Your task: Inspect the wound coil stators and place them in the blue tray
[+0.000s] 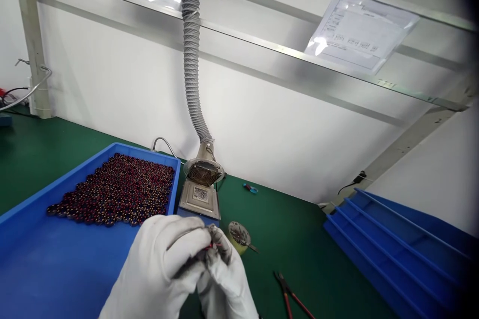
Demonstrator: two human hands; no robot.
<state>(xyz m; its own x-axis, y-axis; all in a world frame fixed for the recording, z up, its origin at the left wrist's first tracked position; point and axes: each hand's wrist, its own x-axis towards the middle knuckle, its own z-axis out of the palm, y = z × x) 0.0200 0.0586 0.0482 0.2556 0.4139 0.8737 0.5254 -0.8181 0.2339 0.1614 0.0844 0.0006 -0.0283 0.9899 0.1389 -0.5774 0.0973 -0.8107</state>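
Both hands wear white gloves with grey-stained fingertips and meet at the lower middle of the view. My left hand [166, 261] is closed, its fingertips pinching a small part [209, 246] of which only a bit of red shows. My right hand [226, 266] pinches the same part from the other side. The fingers cover the rest, so its exact kind is hidden. Just beyond the hands stands a solder pot [200, 199] with a square metal top. Close by on the right is a small round yellowish tin [239, 234] with a dirty grey top and a flat strip across its rim.
A blue tray [71, 254] at left holds many small dark ring-shaped coils [123, 189] with red and copper tones. A grey extraction hose [191, 60] hangs over the pot. Red-handled pliers [288, 291], blue snips [250, 188] and stacked blue trays [396, 254] lie to the right.
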